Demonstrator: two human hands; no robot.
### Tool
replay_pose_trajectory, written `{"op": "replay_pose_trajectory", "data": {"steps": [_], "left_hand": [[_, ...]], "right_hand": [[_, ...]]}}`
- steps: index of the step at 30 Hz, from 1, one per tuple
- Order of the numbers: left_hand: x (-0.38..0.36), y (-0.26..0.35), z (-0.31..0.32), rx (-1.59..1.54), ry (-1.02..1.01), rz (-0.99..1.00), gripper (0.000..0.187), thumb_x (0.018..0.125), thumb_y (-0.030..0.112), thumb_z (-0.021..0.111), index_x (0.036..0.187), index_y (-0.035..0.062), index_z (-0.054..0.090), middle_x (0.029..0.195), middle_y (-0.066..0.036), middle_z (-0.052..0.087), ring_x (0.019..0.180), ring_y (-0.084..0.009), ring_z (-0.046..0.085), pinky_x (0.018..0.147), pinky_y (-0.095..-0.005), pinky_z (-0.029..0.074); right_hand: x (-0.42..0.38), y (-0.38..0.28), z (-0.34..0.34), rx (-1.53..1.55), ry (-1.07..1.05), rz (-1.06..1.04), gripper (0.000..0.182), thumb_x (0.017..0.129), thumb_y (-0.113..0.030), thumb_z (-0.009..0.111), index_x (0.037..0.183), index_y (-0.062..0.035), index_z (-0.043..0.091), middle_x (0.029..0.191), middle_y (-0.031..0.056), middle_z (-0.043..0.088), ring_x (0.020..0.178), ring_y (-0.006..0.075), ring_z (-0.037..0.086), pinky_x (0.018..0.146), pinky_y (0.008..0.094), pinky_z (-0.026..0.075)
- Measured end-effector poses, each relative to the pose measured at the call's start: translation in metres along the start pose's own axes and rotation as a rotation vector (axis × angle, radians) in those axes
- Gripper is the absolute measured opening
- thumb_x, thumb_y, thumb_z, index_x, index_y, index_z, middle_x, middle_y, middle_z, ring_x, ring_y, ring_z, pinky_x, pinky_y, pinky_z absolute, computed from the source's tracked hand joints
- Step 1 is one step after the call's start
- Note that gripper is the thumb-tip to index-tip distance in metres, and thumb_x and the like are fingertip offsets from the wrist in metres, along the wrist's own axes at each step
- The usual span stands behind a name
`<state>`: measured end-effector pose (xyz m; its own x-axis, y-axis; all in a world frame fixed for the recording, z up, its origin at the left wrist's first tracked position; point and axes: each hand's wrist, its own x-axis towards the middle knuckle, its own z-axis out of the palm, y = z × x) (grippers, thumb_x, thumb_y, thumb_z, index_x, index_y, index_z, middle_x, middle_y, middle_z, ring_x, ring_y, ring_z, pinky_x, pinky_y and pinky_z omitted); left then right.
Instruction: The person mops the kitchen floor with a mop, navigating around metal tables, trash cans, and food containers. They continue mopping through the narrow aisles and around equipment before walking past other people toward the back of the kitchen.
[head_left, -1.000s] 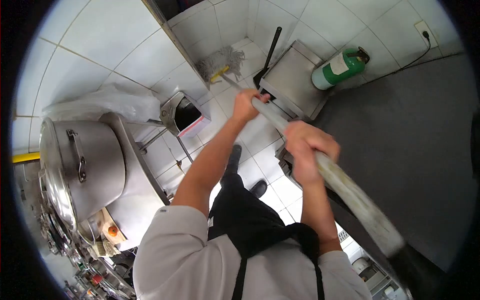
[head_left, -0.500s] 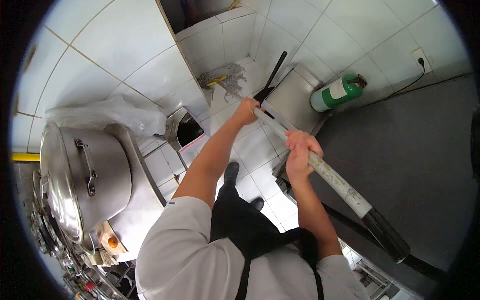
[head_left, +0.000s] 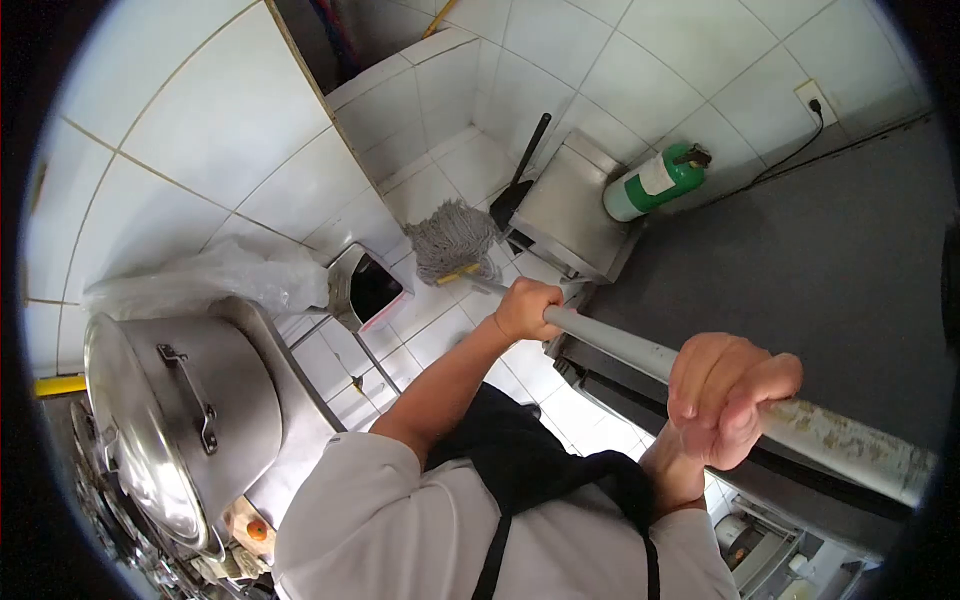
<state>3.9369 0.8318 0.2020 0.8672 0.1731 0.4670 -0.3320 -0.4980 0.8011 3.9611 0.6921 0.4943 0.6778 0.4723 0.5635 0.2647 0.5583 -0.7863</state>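
Note:
Both my hands are wrapped round the long pale handle of a mop. My left hand (head_left: 528,310) grips it lower down, closer to the mop head. Higher up, my right hand (head_left: 728,398) holds the handle (head_left: 850,447) near the right side of the view. The grey string mop head (head_left: 450,240) with its yellow clamp lies on the white tiled floor (head_left: 440,322), between the steel bin and the low steel box. The top end of the handle runs out of sight at the right edge.
At left, a large lidded steel pot (head_left: 200,400) stands on a steel counter beside clear plastic sheeting (head_left: 210,280). An open steel bin (head_left: 345,290) is near the mop. A black dustpan handle (head_left: 532,150), a low steel box (head_left: 575,200), a green-and-white cylinder (head_left: 655,183) and a dark surface (head_left: 790,260) are to the right.
The mop head has come from the far corner nearer to me. Both hands have drawn the handle back and to the right, and its black end has left the view.

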Motion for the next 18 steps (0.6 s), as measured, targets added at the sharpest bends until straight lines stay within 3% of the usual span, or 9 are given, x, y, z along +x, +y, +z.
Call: {"op": "replay_pose_trajectory", "data": {"steps": [1,6,8,11,16,18], "left_hand": [[0.006,-0.009,-0.003,0.007,0.036,0.059,0.033,0.075,0.030,0.077,0.060,0.0090,0.057,0.054,-0.010,0.056,0.051,-0.0318,0.059,0.051,-0.0397,0.047],[0.021,-0.071,-0.019,0.046,0.083,0.189,0.027,0.071,0.025,0.077,0.064,0.0097,0.055,0.058,-0.009,0.058,0.053,-0.0327,0.060,0.051,-0.0408,0.047],[0.031,-0.094,-0.030,0.069,0.031,0.158,0.025,0.069,0.022,0.077,0.066,0.0097,0.055,0.062,-0.009,0.059,0.059,-0.0338,0.061,0.055,-0.0423,0.047],[0.053,-0.140,-0.044,0.167,-0.092,0.092,0.019,0.066,0.020,0.074,0.072,0.0100,0.060,0.074,-0.010,0.063,0.074,-0.0337,0.064,0.067,-0.0435,0.049],[0.095,-0.196,-0.052,0.413,-0.092,-0.136,0.018,0.065,0.011,0.073,0.077,0.0102,0.059,0.079,-0.010,0.063,0.090,-0.0332,0.063,0.075,-0.0455,0.048],[0.104,-0.205,-0.041,0.494,-0.011,-0.209,0.018,0.064,0.010,0.073,0.078,0.0101,0.061,0.080,-0.011,0.063,0.092,-0.0338,0.063,0.076,-0.0448,0.048]], "right_hand": [[0.003,0.003,0.008,-0.065,0.085,-0.018,0.036,0.087,-0.024,0.075,0.076,-0.0089,0.045,0.052,0.0013,0.048,0.042,0.0126,0.048,0.040,0.0283,0.041],[-0.001,0.042,0.018,-0.159,-0.011,-0.088,0.028,0.089,-0.016,0.068,0.077,-0.0064,0.045,0.054,0.0037,0.050,0.045,0.0157,0.050,0.042,0.0318,0.043],[-0.007,0.065,0.016,-0.250,-0.057,-0.097,0.027,0.093,-0.016,0.064,0.079,-0.0076,0.044,0.055,0.0034,0.046,0.047,0.0145,0.047,0.042,0.0314,0.039],[-0.016,0.113,0.014,-0.350,0.011,-0.139,0.022,0.093,-0.015,0.062,0.082,-0.0061,0.044,0.056,0.0050,0.045,0.048,0.0152,0.046,0.044,0.0351,0.040],[-0.022,0.206,-0.013,-0.462,0.063,-0.071,0.014,0.096,-0.007,0.055,0.086,-0.0053,0.045,0.066,0.0051,0.051,0.060,0.0144,0.052,0.074,0.0465,0.055],[-0.012,0.205,-0.023,-0.455,0.091,0.028,0.014,0.097,-0.008,0.055,0.086,-0.0055,0.046,0.069,0.0048,0.052,0.063,0.0145,0.054,0.085,0.0503,0.053]]}}
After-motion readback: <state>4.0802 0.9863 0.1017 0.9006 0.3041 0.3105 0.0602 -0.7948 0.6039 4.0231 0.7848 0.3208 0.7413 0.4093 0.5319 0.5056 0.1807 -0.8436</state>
